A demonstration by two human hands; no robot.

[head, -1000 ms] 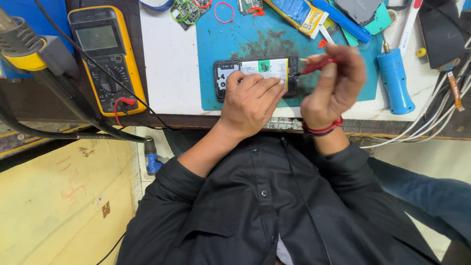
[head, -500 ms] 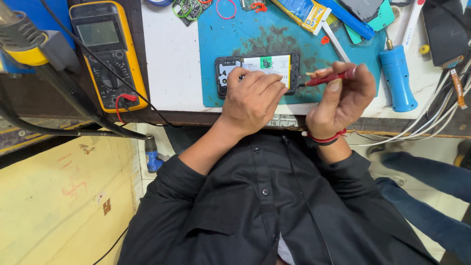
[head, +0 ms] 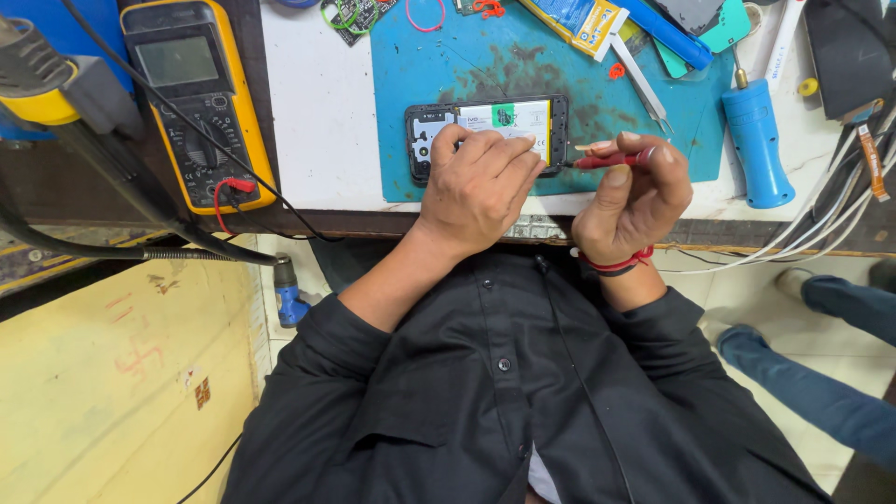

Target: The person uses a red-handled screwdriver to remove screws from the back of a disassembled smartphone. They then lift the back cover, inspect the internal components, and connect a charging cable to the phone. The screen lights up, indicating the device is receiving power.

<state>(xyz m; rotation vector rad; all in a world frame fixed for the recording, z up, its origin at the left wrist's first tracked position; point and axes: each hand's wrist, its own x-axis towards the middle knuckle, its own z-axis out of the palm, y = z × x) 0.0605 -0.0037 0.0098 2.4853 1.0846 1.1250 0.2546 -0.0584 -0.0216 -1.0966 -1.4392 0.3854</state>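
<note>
left hand (head: 481,182) is curled palm-down pinning the opened phone (head: 487,131) on the mat (head: 448,65), right hand (head: 635,196) fingers pinched around a red probe (head: 611,160) touching its edge

free: bare mat (head: 485,70) above phone (head: 485,126) | blocked right: tweezers (head: 644,86), blue tool (head: 756,145)

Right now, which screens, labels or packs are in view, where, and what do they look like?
Multimeter screen: grey rectangle on the yellow meter, far left of bench.
Battery label: white with a green patch, inside the opened phone under the left hand.
Flat pack: blue and yellow, top edge of the teal mat.
</note>
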